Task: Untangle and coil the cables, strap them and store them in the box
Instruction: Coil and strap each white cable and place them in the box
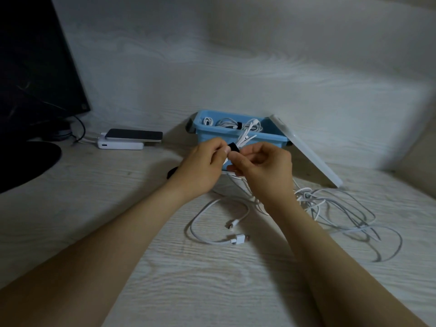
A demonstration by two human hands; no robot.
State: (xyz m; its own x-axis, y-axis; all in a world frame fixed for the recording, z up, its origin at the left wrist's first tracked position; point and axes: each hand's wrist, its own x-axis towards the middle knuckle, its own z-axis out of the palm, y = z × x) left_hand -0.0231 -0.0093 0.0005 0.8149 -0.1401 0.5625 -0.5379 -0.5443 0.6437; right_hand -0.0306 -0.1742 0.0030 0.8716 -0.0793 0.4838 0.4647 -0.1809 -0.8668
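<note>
Both hands meet above the table in front of the blue box (271, 135). My left hand (203, 166) and my right hand (262, 168) pinch a coiled white cable (244, 136) with a black strap (233, 147) wrapped round it. The cable's ends stick up toward the box. Strapped white coils (230, 123) lie inside the box. A loose white cable with two plugs (219, 223) lies on the table below my hands. A tangled heap of white cables (339, 208) spreads to the right.
The box's white lid (306, 152) leans against its right side. A phone (134, 135) rests on a white power bank (120, 145) at the left. A dark monitor (35, 67) with a round base (26, 161) stands far left. A black strap (171, 173) lies partly hidden behind my left wrist.
</note>
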